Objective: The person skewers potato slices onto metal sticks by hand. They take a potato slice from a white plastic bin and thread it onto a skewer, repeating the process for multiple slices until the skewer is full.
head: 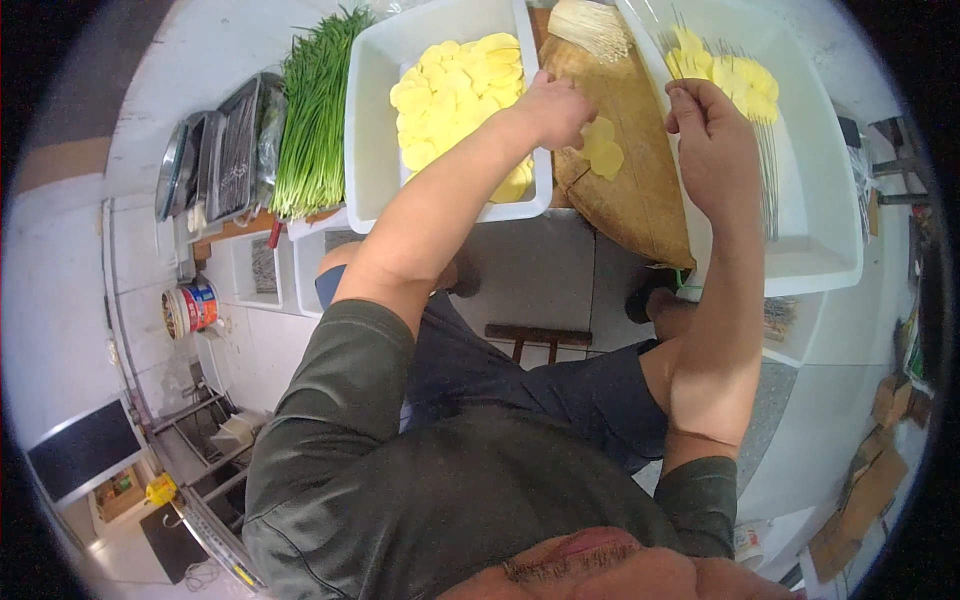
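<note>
My left hand [559, 112] is over a round wooden board [630, 172], its fingertips by a few thin yellow slices [602, 150], perhaps potato, lying on the wood. Whether the fingers hold anything is hidden. Above the near-left wall of the right white tub [814, 262], my right hand [705, 112] pinches the ends of thin metal skewers [671, 56]. In that tub lie skewered yellow slices [754, 82], with bare skewer shafts pointing towards me. Many loose yellow slices [450, 97] fill much of the left white tub [356, 150], below and beside my left forearm.
A bundle of enoki mushrooms [589, 30] rests at the board's far end. Green chives [319, 112] lie left of the left tub, beside metal trays [232, 157] holding skewers. A small wooden stool [538, 334] stands between my legs. A bucket [190, 309] is at the far left.
</note>
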`<action>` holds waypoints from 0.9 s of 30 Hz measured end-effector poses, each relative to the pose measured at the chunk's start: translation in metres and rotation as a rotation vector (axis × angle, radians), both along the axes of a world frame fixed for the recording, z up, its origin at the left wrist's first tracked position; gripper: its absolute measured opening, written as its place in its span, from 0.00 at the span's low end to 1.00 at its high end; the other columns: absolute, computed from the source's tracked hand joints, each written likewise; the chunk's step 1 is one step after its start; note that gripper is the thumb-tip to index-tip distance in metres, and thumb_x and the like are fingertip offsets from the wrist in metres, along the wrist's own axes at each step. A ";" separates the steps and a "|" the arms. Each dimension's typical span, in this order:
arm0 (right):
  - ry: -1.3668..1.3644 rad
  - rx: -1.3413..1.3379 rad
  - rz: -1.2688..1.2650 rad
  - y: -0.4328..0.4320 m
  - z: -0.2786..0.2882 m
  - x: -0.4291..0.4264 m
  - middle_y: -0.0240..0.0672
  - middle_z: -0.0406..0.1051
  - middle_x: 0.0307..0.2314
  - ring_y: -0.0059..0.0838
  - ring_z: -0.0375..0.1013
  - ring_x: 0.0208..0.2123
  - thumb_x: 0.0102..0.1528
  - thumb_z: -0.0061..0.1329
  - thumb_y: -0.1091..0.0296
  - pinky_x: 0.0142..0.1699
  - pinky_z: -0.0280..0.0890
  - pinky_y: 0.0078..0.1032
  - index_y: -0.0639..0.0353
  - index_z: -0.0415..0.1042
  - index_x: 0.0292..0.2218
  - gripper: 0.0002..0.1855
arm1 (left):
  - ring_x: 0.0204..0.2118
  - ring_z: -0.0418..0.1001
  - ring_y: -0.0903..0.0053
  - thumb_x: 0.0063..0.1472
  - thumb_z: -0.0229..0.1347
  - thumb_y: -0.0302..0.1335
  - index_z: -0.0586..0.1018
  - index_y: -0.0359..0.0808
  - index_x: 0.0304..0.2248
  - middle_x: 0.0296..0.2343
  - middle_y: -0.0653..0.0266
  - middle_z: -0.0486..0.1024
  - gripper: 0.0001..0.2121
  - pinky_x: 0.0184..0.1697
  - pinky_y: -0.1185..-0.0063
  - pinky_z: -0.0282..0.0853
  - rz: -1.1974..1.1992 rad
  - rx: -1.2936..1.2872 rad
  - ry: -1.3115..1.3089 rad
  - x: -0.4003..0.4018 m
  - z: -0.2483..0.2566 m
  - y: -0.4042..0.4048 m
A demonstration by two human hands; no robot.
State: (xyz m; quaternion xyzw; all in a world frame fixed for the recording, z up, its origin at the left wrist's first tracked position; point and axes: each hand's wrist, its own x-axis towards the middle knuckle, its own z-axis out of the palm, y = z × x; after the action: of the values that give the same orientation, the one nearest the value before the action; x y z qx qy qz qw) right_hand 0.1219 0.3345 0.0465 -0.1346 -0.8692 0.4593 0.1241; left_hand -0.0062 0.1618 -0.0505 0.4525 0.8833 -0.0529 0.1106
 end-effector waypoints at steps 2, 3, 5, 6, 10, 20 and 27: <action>0.007 0.003 -0.001 0.003 -0.001 0.001 0.39 0.74 0.24 0.37 0.74 0.29 0.58 0.42 0.59 0.38 0.66 0.29 0.59 0.73 0.39 0.15 | 0.39 0.72 0.68 0.50 0.60 0.38 0.77 0.43 0.35 0.31 0.64 0.76 0.13 0.46 0.69 0.59 0.019 0.012 -0.117 -0.002 0.002 0.002; 0.009 0.001 -0.008 0.004 -0.001 0.002 0.39 0.74 0.24 0.37 0.74 0.29 0.58 0.42 0.59 0.38 0.66 0.29 0.59 0.73 0.39 0.15 | 0.39 0.72 0.68 0.50 0.60 0.38 0.77 0.43 0.35 0.31 0.64 0.76 0.13 0.46 0.69 0.59 0.012 0.009 -0.116 -0.004 0.003 0.001; 0.003 -0.005 -0.010 0.004 0.001 0.003 0.39 0.74 0.24 0.38 0.74 0.29 0.58 0.42 0.59 0.38 0.66 0.30 0.59 0.73 0.39 0.15 | 0.34 0.73 0.64 0.53 0.58 0.37 0.76 0.40 0.35 0.28 0.59 0.76 0.13 0.40 0.70 0.64 0.017 0.168 -0.209 -0.008 0.004 -0.003; 0.004 -0.013 -0.005 0.003 0.002 0.004 0.39 0.74 0.24 0.38 0.74 0.29 0.58 0.42 0.59 0.38 0.66 0.31 0.59 0.73 0.38 0.15 | 0.33 0.74 0.62 0.54 0.57 0.37 0.76 0.39 0.35 0.27 0.57 0.75 0.13 0.37 0.70 0.66 0.016 0.234 -0.242 -0.009 0.005 -0.007; 0.027 -0.015 0.004 0.004 -0.003 0.003 0.39 0.74 0.24 0.39 0.74 0.30 0.57 0.42 0.59 0.38 0.66 0.31 0.59 0.73 0.38 0.15 | 0.33 0.74 0.62 0.60 0.52 0.36 0.76 0.38 0.42 0.29 0.53 0.76 0.14 0.38 0.71 0.69 0.087 0.267 -0.363 -0.012 0.021 -0.015; -0.047 -0.011 0.035 -0.003 -0.008 0.005 0.35 0.72 0.23 0.25 0.70 0.26 0.58 0.43 0.61 0.36 0.64 0.23 0.61 0.72 0.40 0.15 | 0.23 0.75 0.73 0.52 0.57 0.40 0.78 0.29 0.33 0.23 0.58 0.78 0.20 0.29 0.75 0.71 0.615 -0.180 -0.316 -0.061 0.023 -0.189; -0.075 0.059 0.061 -0.019 -0.011 -0.004 0.27 0.67 0.22 0.15 0.62 0.23 0.60 0.42 0.61 0.31 0.60 0.16 0.62 0.72 0.41 0.14 | 0.17 0.71 0.70 0.41 0.67 0.37 0.76 0.27 0.29 0.19 0.54 0.74 0.22 0.20 0.73 0.68 0.707 -0.352 -0.563 -0.002 -0.035 -0.217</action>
State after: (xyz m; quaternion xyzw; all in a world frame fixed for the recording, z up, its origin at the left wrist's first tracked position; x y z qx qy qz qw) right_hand 0.1182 0.3154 0.0357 -0.1212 -0.8902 0.4316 0.0814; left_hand -0.0084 -0.0547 -0.0858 0.0955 0.8963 -0.0361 0.4316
